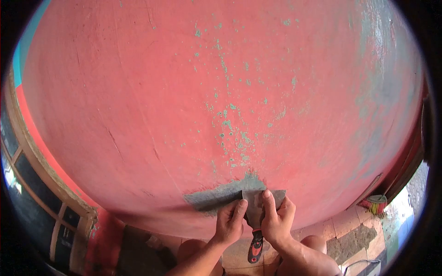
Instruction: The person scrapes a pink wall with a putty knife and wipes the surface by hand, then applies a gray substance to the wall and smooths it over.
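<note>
A putty knife [254,209] is held with its wide metal blade up and its black and red handle hanging down. My left hand [231,221] is closed at the left edge of the blade, thumb pointing up. On the other side my right hand [278,221] grips the blade, its thumb laid flat on the metal near the top edge. The blade's top edge is right at a grey bare patch [212,197] low on the red wall [138,101]. Fingers behind the blade are hidden.
Green-grey flecks dot the wall's middle, and a larger worn area [375,92] lies at right. A wood-framed window [39,179] stands at left. At lower right are a broom [375,204] and floor tiles [343,225] with a dark rough patch. My knees show below.
</note>
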Tool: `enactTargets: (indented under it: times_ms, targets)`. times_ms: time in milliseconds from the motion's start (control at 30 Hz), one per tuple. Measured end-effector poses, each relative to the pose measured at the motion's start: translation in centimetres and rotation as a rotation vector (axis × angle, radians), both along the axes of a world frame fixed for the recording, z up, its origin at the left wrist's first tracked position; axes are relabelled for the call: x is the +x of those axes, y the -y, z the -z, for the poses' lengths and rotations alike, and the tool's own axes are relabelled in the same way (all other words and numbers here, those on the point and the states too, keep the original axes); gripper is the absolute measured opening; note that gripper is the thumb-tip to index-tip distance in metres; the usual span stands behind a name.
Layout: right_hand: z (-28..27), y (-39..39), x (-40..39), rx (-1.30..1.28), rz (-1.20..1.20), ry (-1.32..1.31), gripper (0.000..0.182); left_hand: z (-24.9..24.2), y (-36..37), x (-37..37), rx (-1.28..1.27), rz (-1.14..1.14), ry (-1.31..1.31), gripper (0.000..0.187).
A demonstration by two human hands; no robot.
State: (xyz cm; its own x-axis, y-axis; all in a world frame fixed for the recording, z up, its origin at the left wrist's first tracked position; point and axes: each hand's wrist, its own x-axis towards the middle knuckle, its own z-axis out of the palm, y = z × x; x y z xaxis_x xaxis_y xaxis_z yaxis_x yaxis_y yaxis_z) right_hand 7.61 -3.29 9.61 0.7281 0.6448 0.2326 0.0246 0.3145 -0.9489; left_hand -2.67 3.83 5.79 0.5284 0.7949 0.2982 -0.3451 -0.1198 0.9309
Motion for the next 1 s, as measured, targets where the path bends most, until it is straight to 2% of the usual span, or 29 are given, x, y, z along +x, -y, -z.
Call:
enactTargets:
  times_ms: [167,367,567,867,1000]
  targets:
    - [-1.5,0.3,-0.1,0.001,0.004,-0.001,0.029,0.2,-0.1,0.2,-0.006,-0.002,0.013,0.038]
    - [0.1,0.1,0.0,-0.027,0.026,0.057,0.029,-0.1,0.4,-0.1,-0.009,-0.038,-0.031,0.037]
    - [-0.3,0.3,0.0,-0.032,-0.034,-0.062,0.03,0.3,0.1,0.0,0.034,-0.045,-0.014,0.037]
    - [-0.2,0.3,-0.1,-0.023,0.0,0.001,0.03,-0.1,0.5,0.2,-0.036,-0.019,0.009,0.037]
    - [-0.8,0.6,-0.4,-0.031,-0.04,-0.069,0.031,0.2,0.8,-0.5,-0.035,-0.015,-0.026,0.035]
